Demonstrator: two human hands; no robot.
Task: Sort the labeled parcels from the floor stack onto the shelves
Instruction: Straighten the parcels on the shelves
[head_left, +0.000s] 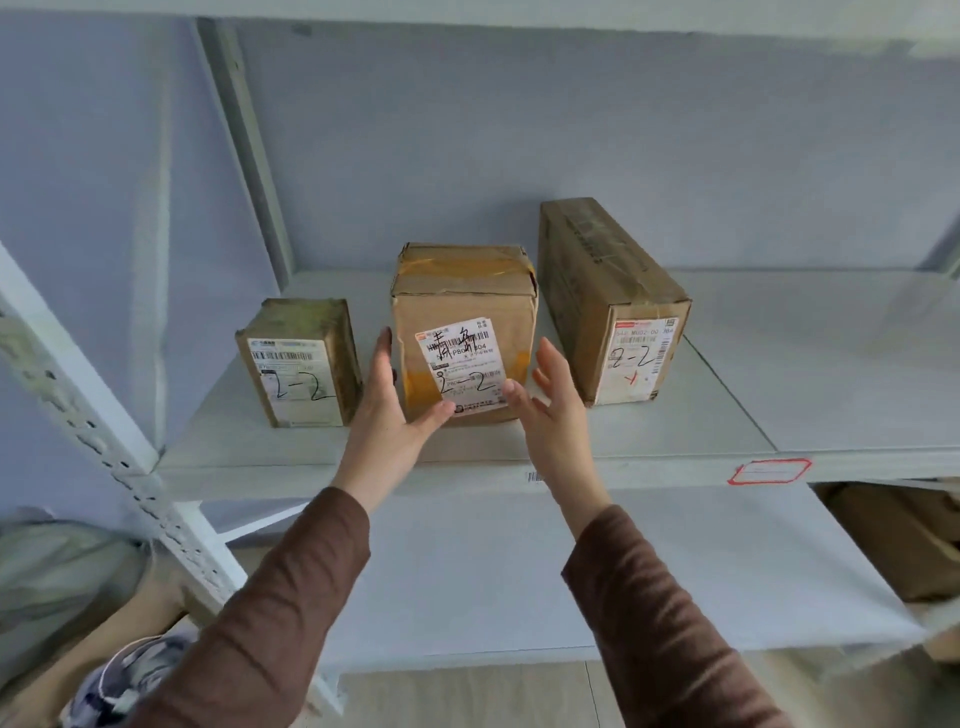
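Three cardboard parcels stand in a row on a grey shelf (727, 395), each with a white label handwritten "2-2". The middle parcel (467, 291) is taped with yellowish tape. My left hand (387, 410) lies flat against its left side, thumb touching the lower front by the label. My right hand (550, 400) is spread at its lower right corner, fingers straight, thumb near the label; whether it touches the box I cannot tell. A small parcel (301, 358) stands to the left, a long parcel (602, 291) to the right.
A white perforated upright (119, 467) slants at the left. The shelf's front edge carries a red-framed tag (769, 471) and a small barcode sticker. A lower shelf (675, 571) lies beneath, with brown boxes (904, 535) at the right. Bagged items lie at the bottom left.
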